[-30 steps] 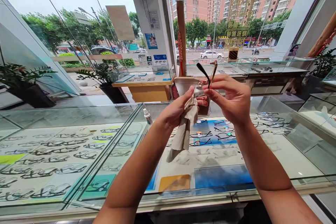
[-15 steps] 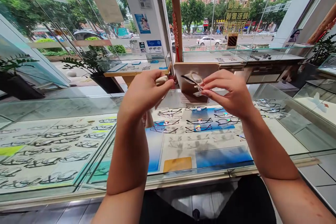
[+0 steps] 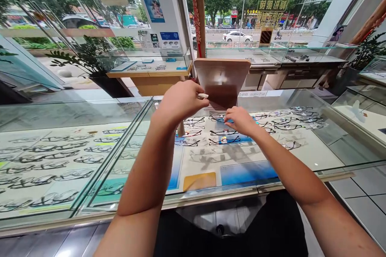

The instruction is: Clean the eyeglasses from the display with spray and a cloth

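Note:
My left hand [image 3: 182,102] is closed around a pale cloth [image 3: 203,96]. One bit pokes out by the thumb and a beige end hangs below the palm. My right hand [image 3: 241,120] reaches low over the glass counter [image 3: 199,164], thumb and fingers curled in a pinch at a pair of eyeglasses [image 3: 215,118] in the back row. The fingers partly cover that pair, so the exact grip is hard to see. Close by lie several other dark-framed eyeglasses [image 3: 224,140], some bearing small coloured tags.
A tilted mirror-like panel [image 3: 223,70] stands behind my hands. More eyeglasses [image 3: 63,152] fill the left section of the case. Blue sheets [image 3: 247,170] and a yellow-brown card [image 3: 199,181] lie near the front edge. Further display cases [image 3: 147,68] stand by the windows.
My right hand has come down from in front of the panel, where it held eyeglasses up, to the back row. My left hand keeps the cloth and has turned more palm-down. The view has tilted downward.

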Demonstrator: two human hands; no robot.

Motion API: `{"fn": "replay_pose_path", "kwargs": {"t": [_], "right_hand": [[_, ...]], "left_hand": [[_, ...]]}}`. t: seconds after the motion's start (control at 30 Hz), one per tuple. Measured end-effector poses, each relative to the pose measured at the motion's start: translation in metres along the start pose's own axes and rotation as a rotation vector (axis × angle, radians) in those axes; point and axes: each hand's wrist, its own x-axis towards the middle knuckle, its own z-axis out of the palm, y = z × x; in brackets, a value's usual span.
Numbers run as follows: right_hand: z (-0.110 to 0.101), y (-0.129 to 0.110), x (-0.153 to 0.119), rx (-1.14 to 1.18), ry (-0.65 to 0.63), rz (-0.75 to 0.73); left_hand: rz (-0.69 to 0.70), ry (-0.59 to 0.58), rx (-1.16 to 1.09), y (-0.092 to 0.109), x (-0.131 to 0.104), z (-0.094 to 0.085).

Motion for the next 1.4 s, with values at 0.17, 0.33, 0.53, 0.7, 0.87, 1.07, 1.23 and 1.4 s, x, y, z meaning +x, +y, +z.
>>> {"fn": "replay_pose_path", "kwargs": {"t": [0.17,0.33,0.53,0.7,0.87,1.07,1.23,1.4], "right_hand": [[0.008,-0.003,0.002,-0.046,-0.086,0.043],[0.006,-0.007,0.006,-0.074,-0.07,0.066],[0.013,-0.004,0.008,-0.049,-0.125,0.068],[0.017,-0.001,0.006,-0.029,-0.133,0.08],[0.015,-0.003,0.005,-0.011,-0.141,0.097],[0.014,-0.005,0.005,0.014,-0.149,0.102],[0.012,-0.006,0.003,0.042,-0.107,0.094],[0.007,-0.004,0.001,0.143,0.171,0.134]], "left_hand": [[-0.076,-0.203,0.106,0.001,0.02,0.033],[-0.096,-0.346,0.193,-0.006,0.037,0.067],[-0.189,-0.454,0.264,-0.021,0.055,0.101],[-0.265,-0.519,0.267,-0.037,0.064,0.126],[-0.302,-0.525,0.271,-0.048,0.067,0.142],[-0.283,-0.52,0.263,-0.051,0.068,0.151],[-0.269,-0.515,0.27,-0.05,0.068,0.154],[-0.258,-0.489,0.276,-0.048,0.067,0.15]]}}
